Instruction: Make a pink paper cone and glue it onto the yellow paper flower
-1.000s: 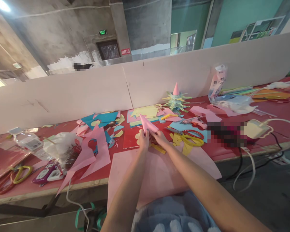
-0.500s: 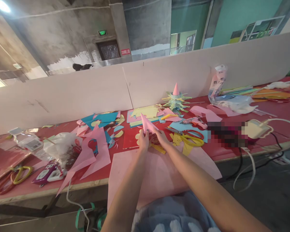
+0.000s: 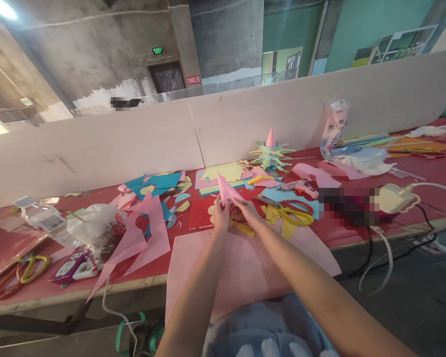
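Observation:
A small pink paper cone (image 3: 226,188) points up and away over the red table (image 3: 357,233). My left hand (image 3: 221,217) pinches its lower left edge. My right hand (image 3: 247,210) grips its lower right side, fingers curled round the paper. Both hands hover just above a large pink sheet (image 3: 241,267) that hangs over the table's near edge. Red and yellow scissors (image 3: 293,210) lie just right of my right hand. A layered paper tree with a pink cone top (image 3: 270,148) stands behind, near the partition.
Blue, yellow and pink paper scraps (image 3: 159,188) litter the table's middle. A glue gun (image 3: 299,187) lies behind the scissors. More scissors (image 3: 20,272) and a plastic bag (image 3: 92,223) sit at the left. A beige partition (image 3: 134,139) backs the table. Cables (image 3: 382,248) hang at the right.
The pink cone has been rolled a little tighter and turned slightly more upright between my hands. Both hands stay in nearly the same place.

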The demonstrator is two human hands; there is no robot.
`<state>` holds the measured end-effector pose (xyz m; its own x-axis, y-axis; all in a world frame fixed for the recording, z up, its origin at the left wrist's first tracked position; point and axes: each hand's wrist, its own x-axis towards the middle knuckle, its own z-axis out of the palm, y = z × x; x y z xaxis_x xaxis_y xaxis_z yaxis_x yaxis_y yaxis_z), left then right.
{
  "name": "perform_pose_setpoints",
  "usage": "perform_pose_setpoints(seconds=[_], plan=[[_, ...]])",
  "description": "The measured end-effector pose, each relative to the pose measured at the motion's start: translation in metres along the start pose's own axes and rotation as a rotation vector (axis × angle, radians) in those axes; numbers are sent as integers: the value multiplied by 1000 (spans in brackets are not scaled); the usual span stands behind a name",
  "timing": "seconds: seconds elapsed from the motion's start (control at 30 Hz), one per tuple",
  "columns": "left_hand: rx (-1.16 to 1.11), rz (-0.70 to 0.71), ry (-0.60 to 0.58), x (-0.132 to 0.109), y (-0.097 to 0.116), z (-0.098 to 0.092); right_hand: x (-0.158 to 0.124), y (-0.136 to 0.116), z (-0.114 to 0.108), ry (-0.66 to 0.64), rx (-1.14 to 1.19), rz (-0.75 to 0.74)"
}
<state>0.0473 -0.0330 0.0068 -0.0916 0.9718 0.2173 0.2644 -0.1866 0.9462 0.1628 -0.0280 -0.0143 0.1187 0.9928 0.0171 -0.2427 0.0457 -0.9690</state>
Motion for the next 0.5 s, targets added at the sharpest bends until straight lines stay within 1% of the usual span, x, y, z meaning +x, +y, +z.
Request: perform_pose_setpoints(seconds=[0.07,0.17,0.23,0.37,0.5], plan=[[43,99,40,-2,-1,0,1,2,0,-5,24,-5],[174,290,135,-7,0,-1,3,5,1,-9,53,-7],[256,363,144,-10,0,-1,4,6,1,-6,63,-10],[338,388,81,-11,-1,0,6,6,-1,-15,90,-22],[325,411,31,-7,-5,0,7,5,-3,-42,134,-48]])
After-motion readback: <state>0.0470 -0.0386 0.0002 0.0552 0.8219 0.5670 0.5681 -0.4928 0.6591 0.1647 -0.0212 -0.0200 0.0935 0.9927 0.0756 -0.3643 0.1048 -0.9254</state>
